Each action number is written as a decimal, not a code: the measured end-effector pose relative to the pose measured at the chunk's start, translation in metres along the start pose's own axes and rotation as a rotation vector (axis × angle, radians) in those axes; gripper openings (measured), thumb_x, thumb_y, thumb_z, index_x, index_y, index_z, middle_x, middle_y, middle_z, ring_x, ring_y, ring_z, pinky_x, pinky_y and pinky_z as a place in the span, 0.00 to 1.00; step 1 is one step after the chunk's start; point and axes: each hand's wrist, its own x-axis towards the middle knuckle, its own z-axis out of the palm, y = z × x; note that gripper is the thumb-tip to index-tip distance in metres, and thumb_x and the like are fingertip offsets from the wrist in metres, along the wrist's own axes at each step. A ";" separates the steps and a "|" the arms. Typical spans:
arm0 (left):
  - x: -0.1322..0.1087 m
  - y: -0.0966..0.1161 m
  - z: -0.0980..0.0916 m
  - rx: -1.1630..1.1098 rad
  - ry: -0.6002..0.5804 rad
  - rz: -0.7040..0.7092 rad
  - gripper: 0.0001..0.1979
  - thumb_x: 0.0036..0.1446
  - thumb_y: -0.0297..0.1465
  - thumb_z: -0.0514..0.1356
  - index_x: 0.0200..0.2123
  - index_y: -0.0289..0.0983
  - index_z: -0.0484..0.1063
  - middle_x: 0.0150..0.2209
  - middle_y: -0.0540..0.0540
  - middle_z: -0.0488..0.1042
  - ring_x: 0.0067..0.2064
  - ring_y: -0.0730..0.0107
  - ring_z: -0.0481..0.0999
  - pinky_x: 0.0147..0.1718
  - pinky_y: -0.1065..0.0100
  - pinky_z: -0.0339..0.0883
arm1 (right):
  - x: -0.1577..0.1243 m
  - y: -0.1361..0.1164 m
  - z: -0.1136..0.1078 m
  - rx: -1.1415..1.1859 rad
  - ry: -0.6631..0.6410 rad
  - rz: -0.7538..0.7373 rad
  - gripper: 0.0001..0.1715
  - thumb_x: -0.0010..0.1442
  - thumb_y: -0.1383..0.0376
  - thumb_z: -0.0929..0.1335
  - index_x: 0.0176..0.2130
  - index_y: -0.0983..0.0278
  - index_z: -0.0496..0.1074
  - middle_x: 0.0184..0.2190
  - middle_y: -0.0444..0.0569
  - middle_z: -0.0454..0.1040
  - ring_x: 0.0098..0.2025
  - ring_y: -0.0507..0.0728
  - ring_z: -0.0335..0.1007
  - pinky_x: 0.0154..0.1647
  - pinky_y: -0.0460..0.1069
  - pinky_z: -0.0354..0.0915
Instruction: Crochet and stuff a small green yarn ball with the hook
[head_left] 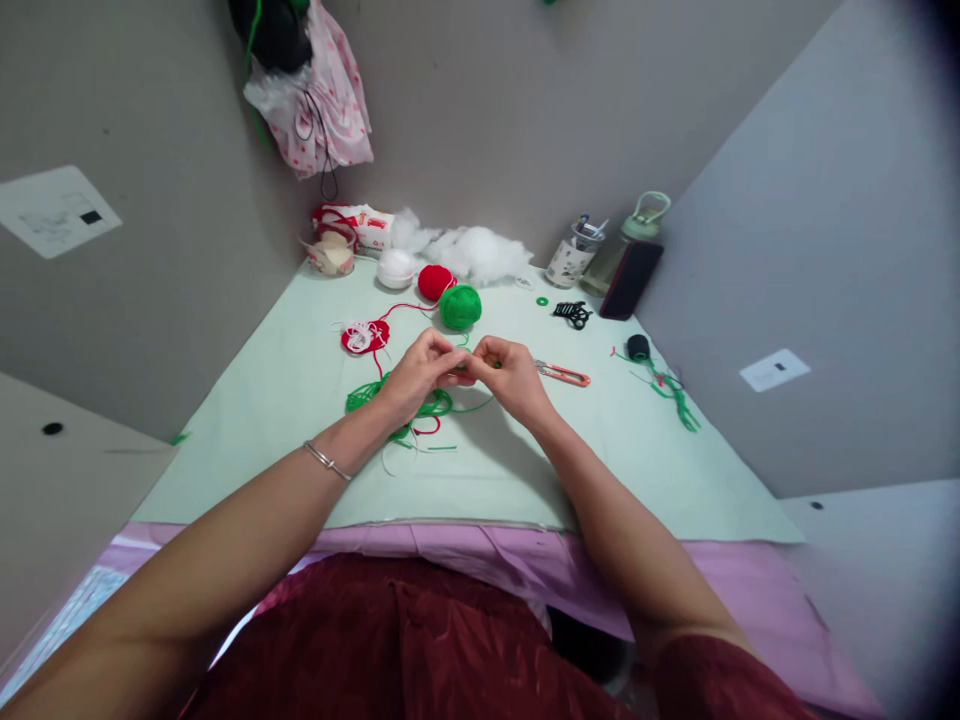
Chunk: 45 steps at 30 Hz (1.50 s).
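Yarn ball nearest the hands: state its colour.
The yarn ball is green, seen best in the head view.

"How many balls (460, 308)?"
"Three."
"And hands (514, 377)?"
"Two, and one bracelet (327, 460)."
"Wall sheets (775, 370)?"
"Two."
"Anything single besides?"
"One phone (632, 281), one bottle (602, 266), one pen cup (568, 265), one orange tool (566, 375)."

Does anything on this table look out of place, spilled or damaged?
Loose green yarn lies in untidy loops by the left hand, unlike the neatly wound green ball; green strands straggle beside the small black roll. Nothing looks clearly spilled or damaged.
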 end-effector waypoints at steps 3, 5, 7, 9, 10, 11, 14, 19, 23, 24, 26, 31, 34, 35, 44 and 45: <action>0.001 0.000 -0.002 -0.005 -0.021 0.007 0.20 0.53 0.33 0.73 0.35 0.38 0.62 0.28 0.54 0.77 0.32 0.72 0.82 0.40 0.64 0.79 | 0.000 -0.001 -0.005 0.028 -0.047 -0.006 0.18 0.59 0.53 0.69 0.26 0.62 0.66 0.22 0.40 0.65 0.27 0.51 0.56 0.29 0.48 0.53; 0.003 -0.001 -0.005 0.005 -0.020 0.009 0.21 0.52 0.33 0.73 0.35 0.39 0.62 0.28 0.54 0.78 0.30 0.72 0.81 0.38 0.65 0.78 | -0.001 -0.003 -0.009 0.064 -0.112 -0.019 0.15 0.60 0.54 0.68 0.30 0.62 0.69 0.24 0.41 0.67 0.28 0.52 0.59 0.30 0.48 0.55; 0.005 -0.003 -0.006 0.023 -0.009 0.020 0.20 0.52 0.32 0.73 0.36 0.39 0.62 0.27 0.53 0.78 0.28 0.73 0.80 0.36 0.67 0.76 | -0.002 -0.007 -0.011 0.117 -0.161 0.000 0.12 0.61 0.56 0.67 0.33 0.62 0.70 0.25 0.41 0.68 0.29 0.52 0.59 0.31 0.47 0.56; 0.007 -0.006 -0.006 0.048 0.013 0.048 0.19 0.52 0.30 0.72 0.37 0.39 0.62 0.25 0.54 0.77 0.28 0.73 0.79 0.34 0.68 0.74 | -0.004 -0.011 -0.010 0.167 -0.177 0.049 0.10 0.60 0.58 0.66 0.33 0.62 0.70 0.26 0.42 0.68 0.28 0.52 0.59 0.30 0.47 0.57; 0.008 -0.008 -0.006 0.062 0.027 0.065 0.19 0.52 0.29 0.72 0.37 0.39 0.63 0.25 0.55 0.77 0.27 0.74 0.79 0.33 0.69 0.73 | -0.005 -0.013 -0.009 0.173 -0.173 0.066 0.10 0.60 0.59 0.65 0.32 0.62 0.70 0.26 0.42 0.69 0.28 0.52 0.59 0.29 0.47 0.57; 0.009 -0.010 -0.006 0.076 0.043 0.082 0.18 0.52 0.29 0.71 0.37 0.39 0.63 0.24 0.55 0.76 0.27 0.74 0.78 0.32 0.70 0.72 | -0.006 -0.014 -0.007 0.162 -0.162 0.073 0.09 0.60 0.60 0.65 0.31 0.62 0.70 0.26 0.43 0.70 0.28 0.52 0.59 0.29 0.47 0.57; 0.011 -0.014 -0.006 0.119 0.095 0.116 0.17 0.51 0.27 0.70 0.37 0.39 0.63 0.22 0.58 0.73 0.23 0.76 0.74 0.28 0.72 0.69 | -0.009 -0.016 0.002 0.066 -0.113 0.048 0.09 0.60 0.62 0.64 0.30 0.62 0.71 0.25 0.43 0.71 0.27 0.53 0.60 0.29 0.48 0.56; 0.011 -0.017 -0.010 0.157 0.158 0.113 0.17 0.51 0.28 0.70 0.36 0.39 0.63 0.25 0.57 0.73 0.26 0.74 0.78 0.32 0.69 0.74 | -0.007 -0.010 0.008 -0.049 -0.072 0.009 0.10 0.61 0.63 0.67 0.28 0.61 0.70 0.24 0.42 0.70 0.28 0.54 0.61 0.34 0.49 0.57; 0.010 -0.014 -0.010 0.157 0.166 0.125 0.16 0.53 0.29 0.69 0.36 0.40 0.62 0.27 0.56 0.74 0.30 0.71 0.81 0.37 0.65 0.77 | -0.004 -0.011 -0.004 -0.082 0.041 -0.129 0.11 0.58 0.61 0.72 0.26 0.61 0.72 0.37 0.50 0.75 0.44 0.59 0.68 0.48 0.53 0.62; 0.010 -0.013 -0.010 0.160 0.161 0.130 0.16 0.54 0.30 0.69 0.36 0.40 0.62 0.27 0.56 0.75 0.30 0.71 0.80 0.37 0.65 0.76 | -0.004 -0.012 -0.006 -0.031 0.053 -0.175 0.13 0.59 0.60 0.72 0.26 0.61 0.71 0.41 0.51 0.76 0.48 0.60 0.69 0.51 0.54 0.62; 0.009 -0.011 -0.009 0.174 0.155 0.141 0.15 0.55 0.30 0.69 0.36 0.40 0.63 0.25 0.55 0.75 0.28 0.71 0.78 0.34 0.66 0.74 | -0.004 -0.014 -0.009 0.152 0.015 -0.206 0.17 0.62 0.58 0.71 0.25 0.61 0.67 0.44 0.52 0.77 0.48 0.59 0.72 0.50 0.54 0.66; 0.005 -0.006 -0.004 0.199 0.133 0.195 0.13 0.52 0.28 0.70 0.38 0.39 0.69 0.25 0.56 0.73 0.27 0.75 0.74 0.31 0.71 0.68 | -0.002 -0.008 -0.004 0.348 0.006 0.033 0.18 0.61 0.49 0.71 0.36 0.60 0.67 0.27 0.41 0.72 0.26 0.52 0.67 0.30 0.49 0.64; 0.002 -0.004 0.001 0.199 0.103 0.223 0.12 0.52 0.27 0.69 0.38 0.38 0.72 0.27 0.55 0.73 0.29 0.75 0.73 0.32 0.71 0.69 | 0.002 -0.001 -0.004 0.234 -0.022 0.076 0.23 0.60 0.45 0.71 0.37 0.61 0.68 0.23 0.40 0.70 0.25 0.51 0.64 0.28 0.47 0.61; 0.001 -0.004 0.002 0.198 0.095 0.227 0.11 0.52 0.27 0.69 0.38 0.38 0.72 0.27 0.55 0.73 0.29 0.75 0.73 0.32 0.71 0.69 | 0.002 0.000 -0.004 0.214 -0.055 0.074 0.23 0.60 0.45 0.70 0.36 0.61 0.68 0.24 0.41 0.72 0.25 0.51 0.63 0.27 0.47 0.60; 0.000 -0.009 0.001 0.169 0.068 0.196 0.15 0.49 0.25 0.70 0.41 0.37 0.74 0.31 0.52 0.75 0.34 0.73 0.76 0.37 0.70 0.70 | 0.002 -0.001 -0.003 0.117 -0.107 0.128 0.27 0.61 0.44 0.69 0.26 0.63 0.69 0.20 0.45 0.73 0.20 0.50 0.59 0.22 0.46 0.55; 0.000 -0.008 0.001 0.158 0.062 0.192 0.16 0.48 0.25 0.71 0.42 0.36 0.75 0.33 0.51 0.76 0.35 0.72 0.76 0.38 0.70 0.71 | 0.002 0.000 -0.002 0.112 -0.089 0.131 0.27 0.61 0.44 0.69 0.25 0.62 0.69 0.19 0.45 0.73 0.20 0.50 0.59 0.22 0.46 0.55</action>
